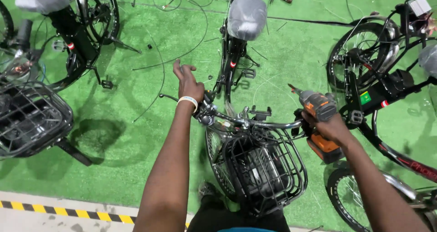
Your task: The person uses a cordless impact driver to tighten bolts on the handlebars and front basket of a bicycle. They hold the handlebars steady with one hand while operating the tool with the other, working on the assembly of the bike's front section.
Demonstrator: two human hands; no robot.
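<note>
Across the whole scene lay a green artificial-turf floor, edged near the viewer by a yellow-and-black striped warning strip; on it, in the near middle, stood a black bicycle with a black wire front basket below its chrome handlebar; its saddle, wrapped in grey plastic film, sat farther off; more black bicycles stood at the left and at the right; thin black cables trailed over the turf; the right hand was wrapped tight around the grip of an orange-and-grey cordless drill, just beside the handlebar's right end; the left hand, wearing a white wristband, was raised over the handlebar's left end, its fingers loosely curled and holding nothing.
</note>
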